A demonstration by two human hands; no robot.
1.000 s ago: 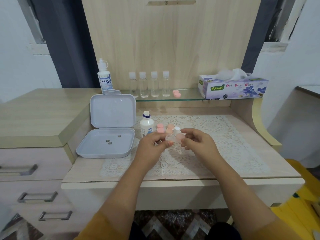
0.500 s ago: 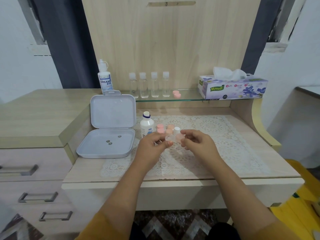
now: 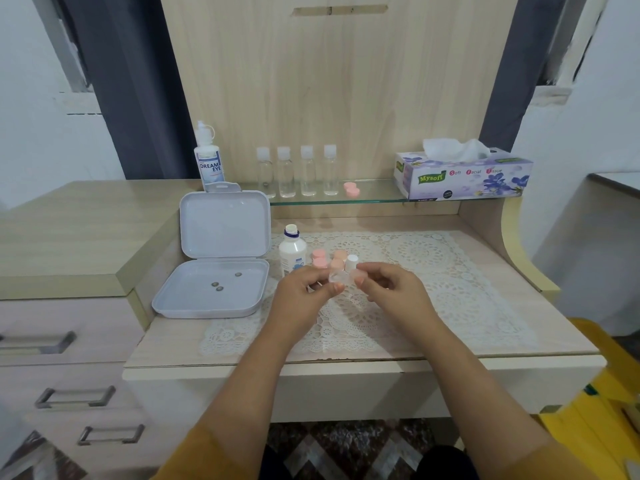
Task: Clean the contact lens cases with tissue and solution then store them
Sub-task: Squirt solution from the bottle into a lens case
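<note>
Dressing-table worktop [image 3: 467, 271], lace mat: clear lens case [image 3: 338, 276] held above mat centre, left hand [image 3: 304, 292] and right hand [image 3: 388, 289] each pinching one end. Light, stiff, slick plastic; best gripped by the rims.

Both forearms reach forward and come together. The left hand [image 3: 304, 294] and the right hand [image 3: 391, 289] have curled fingers, and their fingertips pinch one small clear lens case [image 3: 338, 276] between them.

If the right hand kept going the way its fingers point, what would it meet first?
The right hand points left, so it would probably first meet the clear lens case it pinches, then the left hand.
</note>
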